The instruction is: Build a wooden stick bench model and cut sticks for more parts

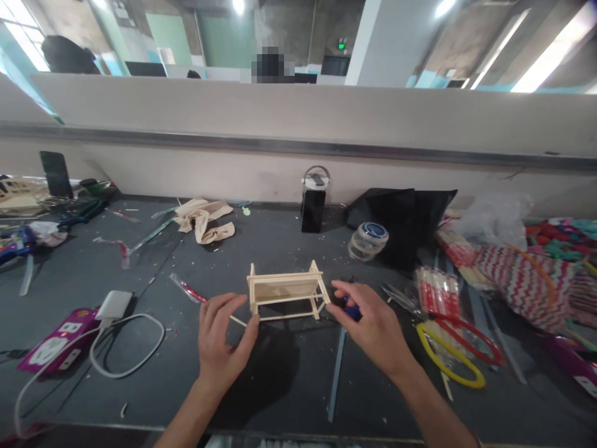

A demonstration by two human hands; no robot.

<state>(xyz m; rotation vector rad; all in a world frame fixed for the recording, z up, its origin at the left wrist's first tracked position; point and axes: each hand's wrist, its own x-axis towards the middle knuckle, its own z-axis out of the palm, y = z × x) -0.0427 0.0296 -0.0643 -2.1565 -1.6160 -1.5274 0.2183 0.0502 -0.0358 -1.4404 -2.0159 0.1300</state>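
Observation:
A small model frame of pale wooden sticks [286, 295] stands upright on the dark table between my hands, with a flat panel inside it. My left hand [224, 333] is at its left end, fingers spread and curved, the thumb tip at the lower left corner. On the other side, my right hand [368, 317] has its thumb tip at the right corner, with the other fingers held apart from the sticks. Neither hand grips the frame. Partly hidden behind my right hand is a blue tool [353, 309], and a long translucent stick [336, 379] lies below it.
A phone [313, 211] leans on a bottle at the back, beside a lidded jar [368, 241]. Crumpled brown paper [205, 221] lies left. A purple power strip [60, 342] bears a white charger [115, 305] and cable. Scissors [401, 298] and yellow pipe cleaners [450, 361] lie right.

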